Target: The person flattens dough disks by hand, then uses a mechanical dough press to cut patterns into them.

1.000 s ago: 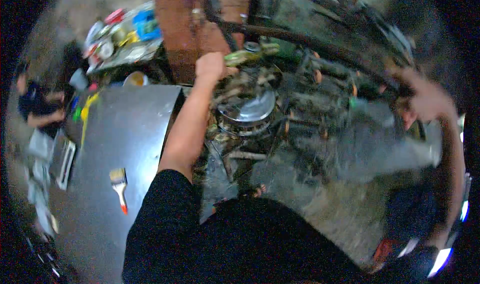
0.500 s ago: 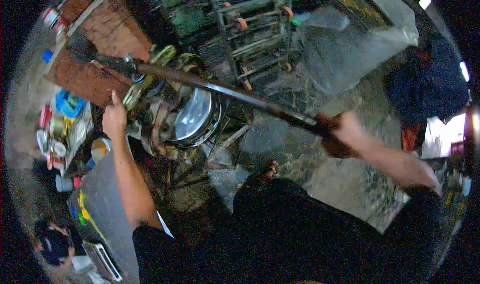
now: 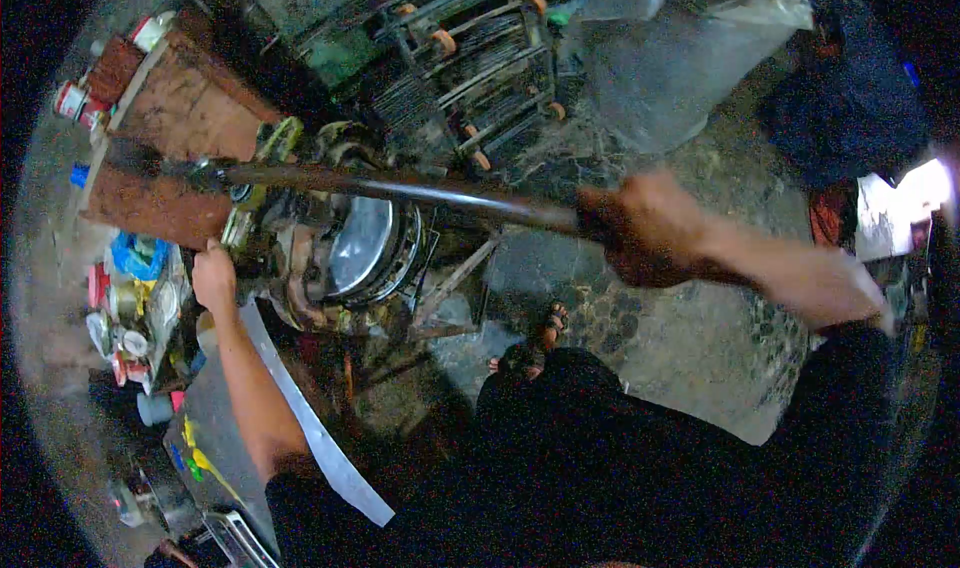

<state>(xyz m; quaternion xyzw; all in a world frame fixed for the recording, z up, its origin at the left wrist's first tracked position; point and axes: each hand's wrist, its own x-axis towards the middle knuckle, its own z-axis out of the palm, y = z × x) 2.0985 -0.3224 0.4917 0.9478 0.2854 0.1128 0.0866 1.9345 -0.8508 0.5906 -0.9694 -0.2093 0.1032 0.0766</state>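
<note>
My right hand (image 3: pixel 645 230) is closed around the near end of a long metal bar (image 3: pixel 430 190). The bar runs left over a machine to a dark joint (image 3: pixel 205 174), with its far end blurred. Below the bar shows a round, shiny metal disc (image 3: pixel 362 248) on the machine's side. My left hand (image 3: pixel 213 280) is beside the machine's left end, its fingers curled; what they hold, if anything, is hidden. Beside my left forearm, a pale curved strip (image 3: pixel 325 438) slants down toward my lap, and its upper end lies near the machine.
A reddish-brown board (image 3: pixel 190 93) stands beyond the machine, with tins (image 3: pixel 70 100) along its edge. Cans and a blue bag (image 3: pixel 140 253) crowd the left. A wheeled metal frame (image 3: pixel 480 68) and translucent plastic sheeting (image 3: pixel 650 78) lie ahead. My foot (image 3: pixel 555 323) is on the stained floor.
The bar has swung to a flatter angle in view, and my right hand appears further left. My left index finger, stretched out before, is now curled. More of the pale strip shows.
</note>
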